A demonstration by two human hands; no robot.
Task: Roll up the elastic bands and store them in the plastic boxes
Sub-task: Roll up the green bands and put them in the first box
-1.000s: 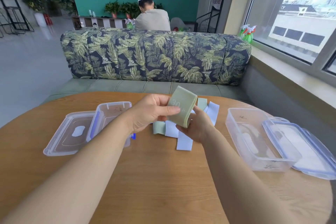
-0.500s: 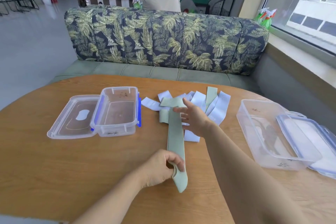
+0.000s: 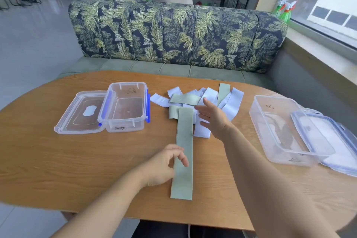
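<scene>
Left box (image 3: 135,124) — dark scribble (image 3: 131,91), illegible

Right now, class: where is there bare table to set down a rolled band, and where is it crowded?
Free: the near-left wood of the table, bordered by the left box, its lid and the flat green band; also between that band and the right box, under the right arm. Crowded: the band pile, far middle.

- No writing is legible.
- Dark scrawls on the walls of the left plastic box (image 3: 123,128) and the right plastic box (image 3: 270,106): too small to read.
- Faint print on the folded green elastic band (image 3: 185,99): blurred.
</scene>
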